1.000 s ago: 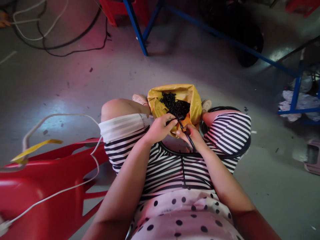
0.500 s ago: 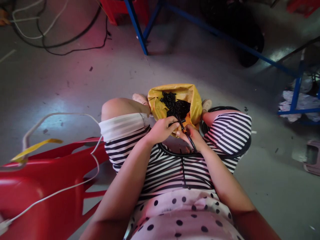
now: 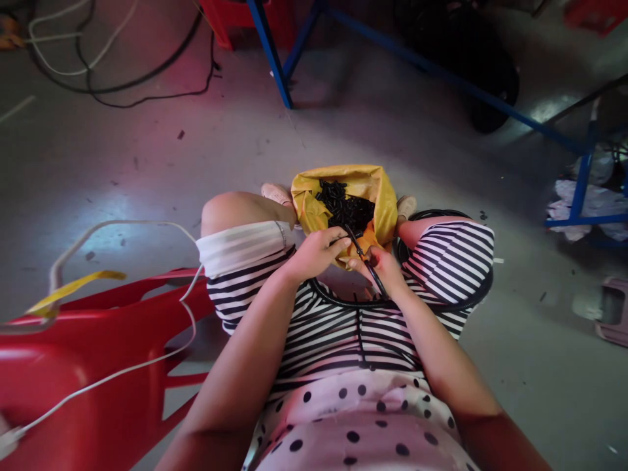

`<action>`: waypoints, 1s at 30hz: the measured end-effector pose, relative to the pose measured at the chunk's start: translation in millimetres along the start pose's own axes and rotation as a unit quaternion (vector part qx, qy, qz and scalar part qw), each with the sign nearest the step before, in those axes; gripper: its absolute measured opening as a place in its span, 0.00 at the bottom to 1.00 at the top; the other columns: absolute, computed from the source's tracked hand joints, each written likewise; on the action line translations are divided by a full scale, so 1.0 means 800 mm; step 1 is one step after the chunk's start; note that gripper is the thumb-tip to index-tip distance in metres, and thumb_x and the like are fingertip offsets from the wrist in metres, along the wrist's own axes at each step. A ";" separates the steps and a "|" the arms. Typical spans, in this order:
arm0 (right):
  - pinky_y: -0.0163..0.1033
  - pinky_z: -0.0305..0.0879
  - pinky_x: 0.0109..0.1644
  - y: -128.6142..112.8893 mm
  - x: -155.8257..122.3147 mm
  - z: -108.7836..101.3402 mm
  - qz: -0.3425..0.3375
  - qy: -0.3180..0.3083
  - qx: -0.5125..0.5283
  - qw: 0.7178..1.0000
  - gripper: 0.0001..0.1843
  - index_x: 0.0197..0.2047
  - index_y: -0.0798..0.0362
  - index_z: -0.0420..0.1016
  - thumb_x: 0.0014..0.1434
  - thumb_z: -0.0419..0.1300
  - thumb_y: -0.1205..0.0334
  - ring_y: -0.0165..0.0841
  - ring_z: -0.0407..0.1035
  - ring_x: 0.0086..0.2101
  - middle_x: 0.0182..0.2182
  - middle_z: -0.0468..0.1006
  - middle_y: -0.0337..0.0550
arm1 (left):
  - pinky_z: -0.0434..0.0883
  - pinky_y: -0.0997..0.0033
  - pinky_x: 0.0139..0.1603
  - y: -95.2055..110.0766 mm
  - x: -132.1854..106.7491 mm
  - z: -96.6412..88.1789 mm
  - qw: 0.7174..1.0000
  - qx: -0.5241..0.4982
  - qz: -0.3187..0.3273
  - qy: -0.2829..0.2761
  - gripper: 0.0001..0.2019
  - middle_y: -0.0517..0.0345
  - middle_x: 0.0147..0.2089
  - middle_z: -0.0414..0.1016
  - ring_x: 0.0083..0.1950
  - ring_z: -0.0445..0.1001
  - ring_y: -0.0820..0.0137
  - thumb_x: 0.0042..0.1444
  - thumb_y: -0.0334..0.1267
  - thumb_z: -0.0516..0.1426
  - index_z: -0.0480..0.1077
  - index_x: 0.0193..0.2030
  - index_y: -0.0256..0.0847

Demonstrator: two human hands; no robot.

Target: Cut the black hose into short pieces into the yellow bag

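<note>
My right hand is closed around a pair of dark-handled scissors, whose blades point up and away over a yellow bag. Beside the blades, my left hand is pinched on a black ribbed tube; its end is mostly hidden by the fingers. The tube curves across my lap and round by my right knee. Between my feet, the yellow bag stands with its mouth open. Many short black tube pieces lie inside it, just beyond both hands.
A red plastic stool with a white cable is close on my left. Blue metal table legs rise ahead. Cables lie on the floor at upper left. More black tube is coiled by my right foot.
The scissors' handles have come closer together and the blades look more closed. A short black piece that stuck out past the blades now shows lower contrast near the bag's contents. Both hands stay almost in place.
</note>
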State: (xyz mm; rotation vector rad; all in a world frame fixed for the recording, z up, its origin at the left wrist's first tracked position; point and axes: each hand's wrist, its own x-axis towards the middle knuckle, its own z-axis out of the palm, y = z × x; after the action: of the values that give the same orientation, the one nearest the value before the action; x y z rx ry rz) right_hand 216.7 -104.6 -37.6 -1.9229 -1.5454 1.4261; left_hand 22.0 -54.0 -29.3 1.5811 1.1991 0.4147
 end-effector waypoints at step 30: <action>0.36 0.50 0.29 0.006 0.011 0.000 -0.009 0.029 0.012 0.999 0.30 0.24 0.49 0.58 0.44 0.67 0.34 0.29 0.55 0.24 0.19 0.61 0.32 | 0.68 0.71 0.39 -0.005 0.002 0.006 0.997 -0.072 0.007 0.010 0.14 0.56 0.34 0.76 0.36 0.72 0.68 0.64 0.47 0.54 0.74 0.37 0.39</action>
State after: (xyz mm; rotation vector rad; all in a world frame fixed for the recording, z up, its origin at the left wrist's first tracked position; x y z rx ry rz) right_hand 218.6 -98.7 -45.5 -1.9148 -1.5096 1.3616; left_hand 24.5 -55.5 -35.5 1.4650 1.1477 0.5157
